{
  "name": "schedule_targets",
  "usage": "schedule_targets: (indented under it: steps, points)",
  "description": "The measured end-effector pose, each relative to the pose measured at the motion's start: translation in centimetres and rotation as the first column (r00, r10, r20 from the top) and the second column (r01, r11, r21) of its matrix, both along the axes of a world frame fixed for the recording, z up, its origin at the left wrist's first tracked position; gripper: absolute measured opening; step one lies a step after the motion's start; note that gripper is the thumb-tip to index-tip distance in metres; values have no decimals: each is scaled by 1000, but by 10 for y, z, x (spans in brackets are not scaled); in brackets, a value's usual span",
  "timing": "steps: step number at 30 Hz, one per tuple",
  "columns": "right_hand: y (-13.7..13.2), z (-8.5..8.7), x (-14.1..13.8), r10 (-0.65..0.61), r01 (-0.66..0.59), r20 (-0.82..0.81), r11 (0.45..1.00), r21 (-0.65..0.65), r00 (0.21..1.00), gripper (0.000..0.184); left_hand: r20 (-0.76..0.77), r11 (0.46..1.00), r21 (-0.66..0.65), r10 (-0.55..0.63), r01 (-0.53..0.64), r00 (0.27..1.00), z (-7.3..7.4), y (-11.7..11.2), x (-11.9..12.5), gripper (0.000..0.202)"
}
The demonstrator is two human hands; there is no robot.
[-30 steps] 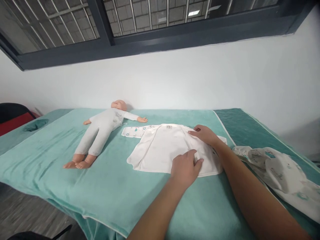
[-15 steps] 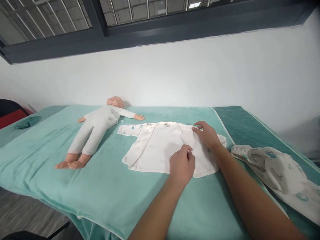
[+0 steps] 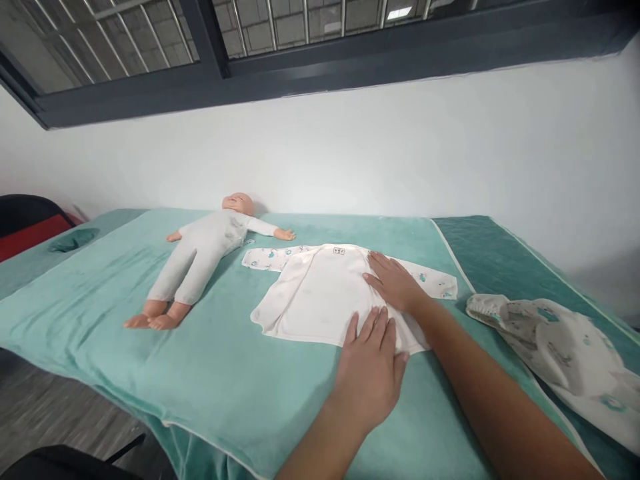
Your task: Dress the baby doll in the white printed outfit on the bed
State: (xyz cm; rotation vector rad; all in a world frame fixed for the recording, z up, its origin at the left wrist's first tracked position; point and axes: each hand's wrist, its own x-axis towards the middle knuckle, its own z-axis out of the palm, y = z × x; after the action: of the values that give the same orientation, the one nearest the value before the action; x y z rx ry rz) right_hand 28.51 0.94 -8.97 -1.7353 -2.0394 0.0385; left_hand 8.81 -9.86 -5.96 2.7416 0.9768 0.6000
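A white baby shirt (image 3: 315, 293) with patterned sleeves lies spread out, its inside facing up and a small label at the neck. My left hand (image 3: 370, 370) rests with fingers stretched out on the shirt's lower right edge. Further up, my right hand (image 3: 395, 280) lies flat on the right side of the shirt, close to where the right sleeve begins. Neither hand grips the cloth. To the left, a baby doll (image 3: 207, 243) in a white body suit lies on its back with its head toward the wall.
Under everything is a light green cover (image 3: 210, 393). A patterned white baby garment (image 3: 565, 347) lies crumpled at the right, partly on a darker green strip (image 3: 465, 247). Behind stands a white wall (image 3: 350, 160) below a barred window. A black and red chair (image 3: 30, 227) shows at far left.
Both hands have gone from curled fingers to flat on the shirt. The right sleeve now lies stretched outward. The view has shifted slightly to the left.
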Motion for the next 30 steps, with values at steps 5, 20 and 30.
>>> schedule_targets:
  steps: [5, 20, 30]
  points:
    - [-2, -2, 2, -35, 36, 122, 999, -4, 992, 60, 26, 994, -35, -102, 103, 994, 8, -21, -30, 47]
    - [130, 83, -187, 1, -67, -337, 980, -185, 942, 63, 211, 746, -7, 653, -666, 728, 63, 186, -308, 46]
    - [319, 76, -304, -99, -53, -411, 938, -342, 906, 73, 98, 407, -800, 813, -441, 574, 76, 280, -370, 61]
